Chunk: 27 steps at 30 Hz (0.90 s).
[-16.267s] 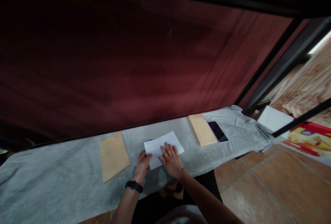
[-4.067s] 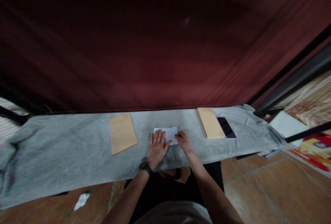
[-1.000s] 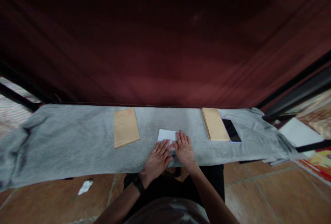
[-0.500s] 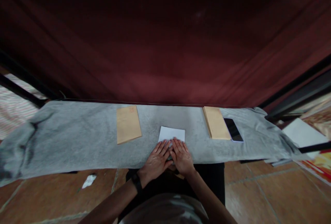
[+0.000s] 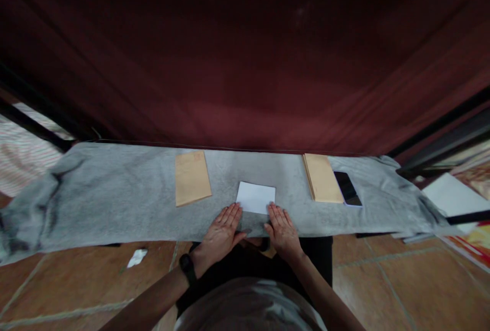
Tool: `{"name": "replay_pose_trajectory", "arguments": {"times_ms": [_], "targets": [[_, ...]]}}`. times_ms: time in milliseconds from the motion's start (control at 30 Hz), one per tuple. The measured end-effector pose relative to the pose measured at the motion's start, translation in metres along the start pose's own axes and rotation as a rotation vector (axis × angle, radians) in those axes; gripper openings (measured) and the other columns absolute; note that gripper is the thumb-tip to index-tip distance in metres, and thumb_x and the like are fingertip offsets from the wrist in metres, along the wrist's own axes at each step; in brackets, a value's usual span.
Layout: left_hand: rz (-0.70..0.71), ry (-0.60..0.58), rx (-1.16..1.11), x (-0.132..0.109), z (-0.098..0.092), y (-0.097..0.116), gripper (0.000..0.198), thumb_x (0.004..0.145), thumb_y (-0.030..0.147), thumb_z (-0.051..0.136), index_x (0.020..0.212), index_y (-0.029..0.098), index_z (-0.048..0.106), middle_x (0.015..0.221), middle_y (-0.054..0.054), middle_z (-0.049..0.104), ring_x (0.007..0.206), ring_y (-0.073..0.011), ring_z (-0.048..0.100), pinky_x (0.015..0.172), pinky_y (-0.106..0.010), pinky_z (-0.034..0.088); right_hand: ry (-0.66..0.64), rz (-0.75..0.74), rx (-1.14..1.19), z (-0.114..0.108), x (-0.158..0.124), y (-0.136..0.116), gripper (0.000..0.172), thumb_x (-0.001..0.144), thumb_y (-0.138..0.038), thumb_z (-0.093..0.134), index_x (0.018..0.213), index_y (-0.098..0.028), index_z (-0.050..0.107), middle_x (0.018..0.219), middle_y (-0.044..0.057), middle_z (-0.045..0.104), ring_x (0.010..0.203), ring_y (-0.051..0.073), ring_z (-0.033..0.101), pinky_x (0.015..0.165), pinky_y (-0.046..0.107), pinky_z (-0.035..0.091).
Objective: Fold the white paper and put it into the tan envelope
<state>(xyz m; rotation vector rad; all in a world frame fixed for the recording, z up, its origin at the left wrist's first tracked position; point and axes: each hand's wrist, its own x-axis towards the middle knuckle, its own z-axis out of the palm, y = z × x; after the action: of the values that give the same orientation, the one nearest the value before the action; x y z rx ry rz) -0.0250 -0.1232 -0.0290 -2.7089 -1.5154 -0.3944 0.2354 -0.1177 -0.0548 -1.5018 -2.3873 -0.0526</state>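
Note:
A white sheet of paper (image 5: 255,197), which looks folded, lies flat near the front edge of the grey cloth. My left hand (image 5: 224,230) rests flat at its lower left corner, with fingers stretched out and fingertips touching or just beside the paper. At the lower right corner my right hand (image 5: 282,228) lies the same way, palm down and fingers straight. Neither hand grips anything. To the left of the paper is a brown envelope (image 5: 192,178). A stack of brown envelopes (image 5: 323,178) sits to the right.
A dark-screened phone (image 5: 347,188) lies beside the stack. Grey cloth (image 5: 115,193) covers the narrow surface, with a dark red curtain (image 5: 245,91) behind it. On the tiled floor is a crumpled white scrap (image 5: 137,257). White board or paper (image 5: 454,193) stands at far right.
My hands have moved apart, from close together over the paper's lower middle to its two lower corners. More of the paper now shows. The view has shifted slightly.

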Motion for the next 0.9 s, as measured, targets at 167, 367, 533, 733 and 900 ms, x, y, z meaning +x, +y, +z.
{"name": "replay_pose_trajectory", "arguments": {"times_ms": [167,367,533,733,900], "targets": [[-0.059,-0.008,-0.005,0.018,-0.004,0.003,0.055,0.1,0.048,0.037,0.138,0.011,0.053,0.147,-0.018,0.051,0.141,-0.027,0.042,0.118,-0.047,0.033,0.026,0.021,-0.011,0.002,-0.003,0.001,0.058,0.103,-0.036,0.037,0.155,-0.013,0.028,0.153,0.014,0.042,0.14,0.026,0.043,0.117,0.046,0.03],[0.012,-0.027,-0.07,0.062,0.011,0.023,0.052,0.102,0.043,0.034,0.145,0.017,0.046,0.156,-0.011,0.041,0.146,-0.0222,0.034,0.121,-0.045,0.027,-0.014,0.025,-0.014,0.0,-0.001,-0.001,0.055,0.104,-0.034,0.036,0.153,-0.011,0.034,0.153,0.014,0.042,0.141,0.026,0.042,0.118,0.047,0.029],[-0.083,-0.033,-0.032,0.084,0.027,0.017,0.054,0.102,0.041,0.031,0.149,0.016,0.04,0.158,-0.011,0.037,0.148,-0.0235,0.029,0.122,-0.047,0.022,-0.019,0.035,-0.017,-0.003,0.001,-0.003,0.053,0.104,-0.034,0.037,0.152,-0.011,0.036,0.154,0.014,0.042,0.14,0.026,0.043,0.118,0.046,0.03],[-0.175,0.01,0.001,0.085,0.027,-0.019,0.057,0.102,0.041,0.03,0.149,0.01,0.039,0.156,-0.014,0.04,0.147,-0.0242,0.032,0.121,-0.045,0.026,0.044,0.041,0.016,-0.005,0.002,-0.005,0.052,0.102,-0.032,0.041,0.15,-0.011,0.038,0.15,0.014,0.048,0.138,0.026,0.044,0.117,0.047,0.032],[-0.033,-0.02,-0.055,0.066,0.021,-0.033,0.061,0.098,0.051,0.041,0.146,0.014,0.044,0.156,-0.014,0.041,0.147,-0.026,0.032,0.12,-0.047,0.027,0.079,0.067,0.084,-0.008,0.015,-0.003,0.046,0.097,-0.03,0.05,0.139,-0.012,0.051,0.139,0.015,0.058,0.132,0.027,0.049,0.117,0.049,0.031]]}}
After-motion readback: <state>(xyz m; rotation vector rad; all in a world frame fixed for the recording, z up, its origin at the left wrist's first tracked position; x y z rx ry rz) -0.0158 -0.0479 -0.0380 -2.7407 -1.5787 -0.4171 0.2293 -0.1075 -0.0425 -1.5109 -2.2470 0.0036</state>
